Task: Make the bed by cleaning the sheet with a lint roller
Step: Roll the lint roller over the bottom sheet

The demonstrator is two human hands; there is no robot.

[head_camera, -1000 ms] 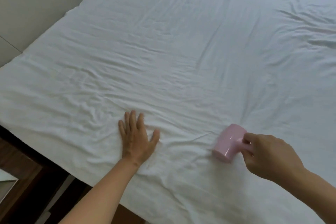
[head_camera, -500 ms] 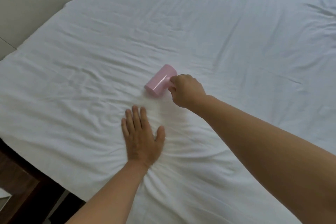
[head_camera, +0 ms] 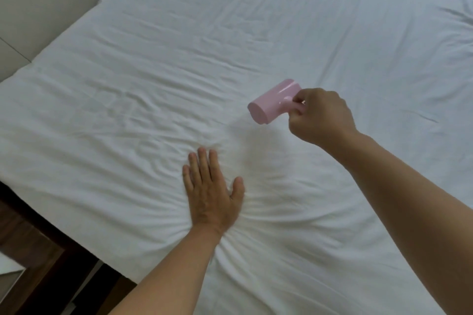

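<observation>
Head view, creased white sheet (head_camera: 179, 71), left hand (head_camera: 212, 194) flat, right hand (head_camera: 320, 117) gripping pink lint roller (head_camera: 273, 101)

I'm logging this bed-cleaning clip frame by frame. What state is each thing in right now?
White cotton bed sheet: spread flat, wrinkled, creases fanning from the pressing palm.
Pink plastic lint roller: held by its handle; contact with sheet unclear.
Left hand: flat, fingers straight, pressing the sheet.
Right hand: gripping the roller's handle.

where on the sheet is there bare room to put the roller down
Bare sheet lies far of the pink lint roller toward the wall-side edge, and to the left of the flat left hand. The crowded part is near the middle: the left hand presses there, and the right hand grips the roller just beyond.
</observation>
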